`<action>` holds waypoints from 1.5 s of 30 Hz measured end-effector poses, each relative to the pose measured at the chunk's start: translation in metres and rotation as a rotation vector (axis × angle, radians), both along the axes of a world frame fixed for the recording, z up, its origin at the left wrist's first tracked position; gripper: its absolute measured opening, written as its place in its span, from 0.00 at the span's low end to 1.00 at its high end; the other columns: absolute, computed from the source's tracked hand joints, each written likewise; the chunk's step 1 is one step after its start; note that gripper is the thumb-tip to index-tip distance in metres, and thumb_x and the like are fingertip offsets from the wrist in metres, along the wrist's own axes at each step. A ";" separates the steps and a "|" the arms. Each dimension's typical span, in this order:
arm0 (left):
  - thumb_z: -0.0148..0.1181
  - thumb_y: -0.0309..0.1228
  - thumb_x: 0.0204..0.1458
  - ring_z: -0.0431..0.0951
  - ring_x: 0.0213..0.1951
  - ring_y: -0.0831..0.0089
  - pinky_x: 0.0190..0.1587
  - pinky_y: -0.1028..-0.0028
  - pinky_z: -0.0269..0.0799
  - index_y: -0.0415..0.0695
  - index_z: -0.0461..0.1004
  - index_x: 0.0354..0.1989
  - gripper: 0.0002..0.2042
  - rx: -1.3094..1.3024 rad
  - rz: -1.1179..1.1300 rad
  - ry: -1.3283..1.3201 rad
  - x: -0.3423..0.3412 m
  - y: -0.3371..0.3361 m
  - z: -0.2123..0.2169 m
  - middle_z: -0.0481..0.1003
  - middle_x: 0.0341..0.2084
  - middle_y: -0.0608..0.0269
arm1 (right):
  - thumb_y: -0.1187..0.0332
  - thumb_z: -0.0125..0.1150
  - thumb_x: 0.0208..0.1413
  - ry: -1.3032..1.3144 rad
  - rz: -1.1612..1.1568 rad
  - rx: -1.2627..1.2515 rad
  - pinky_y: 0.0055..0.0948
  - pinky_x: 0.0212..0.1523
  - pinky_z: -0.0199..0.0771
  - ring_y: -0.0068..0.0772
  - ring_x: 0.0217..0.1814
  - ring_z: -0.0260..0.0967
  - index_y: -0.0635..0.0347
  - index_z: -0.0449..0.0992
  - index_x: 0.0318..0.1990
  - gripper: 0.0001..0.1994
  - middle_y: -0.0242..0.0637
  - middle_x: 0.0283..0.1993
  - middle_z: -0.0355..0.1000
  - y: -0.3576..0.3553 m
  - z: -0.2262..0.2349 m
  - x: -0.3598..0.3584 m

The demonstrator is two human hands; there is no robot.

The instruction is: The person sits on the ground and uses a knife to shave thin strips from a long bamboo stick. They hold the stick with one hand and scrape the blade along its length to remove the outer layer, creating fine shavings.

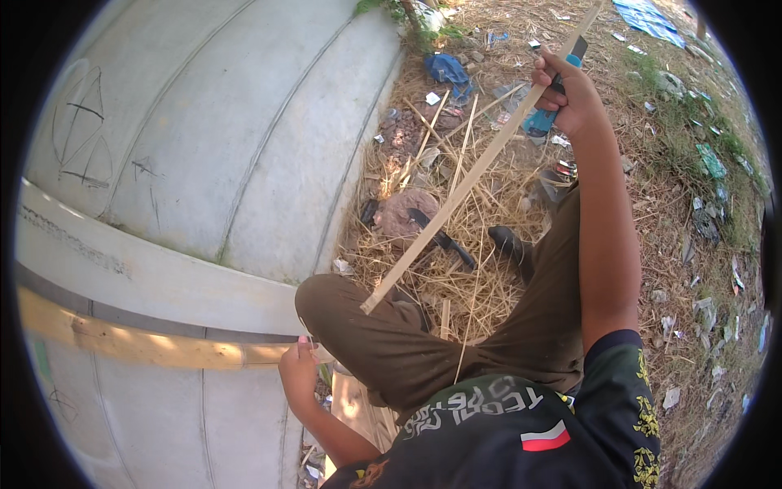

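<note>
Overhead, the right hand [570, 94] grips a long pale bamboo strip [472, 171], perhaps with a blue-handled knife [542, 121]; the left hand [299, 367] pinches the wooden band [147, 342] on the grey concrete tank [220, 130].

The far end of the long bamboo strip [481, 163] is cut off by the top edge. The blue tool [544, 118] is largely covered by the right hand [570, 94]. The left hand's [300, 367] fingertips cannot be made out.
</note>
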State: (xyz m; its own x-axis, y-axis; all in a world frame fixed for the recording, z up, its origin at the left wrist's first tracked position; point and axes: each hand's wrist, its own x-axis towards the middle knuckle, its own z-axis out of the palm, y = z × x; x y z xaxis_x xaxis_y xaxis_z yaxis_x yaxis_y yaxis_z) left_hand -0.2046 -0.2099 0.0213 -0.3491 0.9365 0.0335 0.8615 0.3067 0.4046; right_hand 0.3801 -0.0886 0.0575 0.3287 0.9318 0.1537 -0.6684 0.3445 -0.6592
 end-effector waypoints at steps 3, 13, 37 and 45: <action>0.44 0.48 0.67 0.77 0.37 0.57 0.46 0.59 0.70 0.34 0.77 0.44 0.26 0.105 -0.119 0.086 0.040 0.013 0.000 0.80 0.33 0.52 | 0.62 0.55 0.67 -0.108 0.168 -0.091 0.17 0.10 0.47 0.12 0.10 0.45 0.60 0.72 0.31 0.13 0.27 0.20 0.65 0.002 0.003 -0.020; 0.46 0.44 0.69 0.76 0.35 0.73 0.37 0.76 0.67 0.35 0.71 0.49 0.21 -0.804 -0.904 -1.212 0.146 -0.039 0.019 0.76 0.31 0.59 | 0.59 0.52 0.69 -0.126 0.236 -0.099 0.16 0.10 0.47 0.12 0.10 0.47 0.58 0.73 0.30 0.16 0.28 0.21 0.68 0.013 -0.006 -0.035; 0.42 0.38 0.71 0.50 0.16 0.86 0.18 0.80 0.44 0.44 0.63 0.31 0.15 0.015 -0.418 -1.203 0.221 -0.002 0.010 0.53 0.16 0.76 | 0.71 0.65 0.44 -1.926 -0.332 -0.061 0.33 0.25 0.77 0.38 0.27 0.80 0.56 0.79 0.23 0.02 0.37 0.22 0.77 -0.012 -0.040 -0.208; 0.43 0.37 0.71 0.50 0.17 0.87 0.18 0.81 0.47 0.43 0.63 0.30 0.16 -0.036 -0.474 -1.201 0.223 -0.016 0.014 0.53 0.16 0.75 | 0.72 0.65 0.44 -1.941 -0.403 -0.146 0.33 0.24 0.77 0.38 0.25 0.80 0.55 0.80 0.24 0.01 0.38 0.21 0.77 0.006 -0.038 -0.176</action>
State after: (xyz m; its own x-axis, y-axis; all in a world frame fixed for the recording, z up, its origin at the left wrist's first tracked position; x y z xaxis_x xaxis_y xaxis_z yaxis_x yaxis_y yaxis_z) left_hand 0.0185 -0.2263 0.0352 0.2215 0.9704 -0.0960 -0.0068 0.1000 0.9950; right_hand 0.2042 -0.0828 0.0200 0.0022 0.8961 0.4438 0.9391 0.1506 -0.3088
